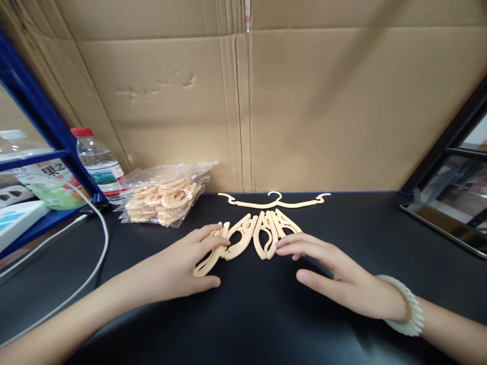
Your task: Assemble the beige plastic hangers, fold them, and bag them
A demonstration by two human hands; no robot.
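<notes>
Several folded peach plastic clothes hangers lie fanned out on the black tabletop. My left hand (pixel 186 261) rests over the leftmost folded hanger (pixel 210 262), fingers on top of it and thumb apart. Beside that lies another folded hanger (pixel 241 244). A third folded hanger (pixel 265 238) sits near the middle. My right hand (pixel 331 268) has its fingers outstretched, with the tips next to the rightmost folded hanger (pixel 286 223), which they partly cover. Whether the right fingertips touch it I cannot tell. Behind them, one unfolded hanger (pixel 258 205) lies spread with its hook upward.
A clear plastic bag (pixel 165 195) full of folded hangers is at the back left. Near it stand a red-capped water bottle (pixel 99 165) and a blue shelf frame (pixel 34 96). A white cable (pixel 104 238) crosses the left side. A dark-screened device (pixel 447 228) lies at the right.
</notes>
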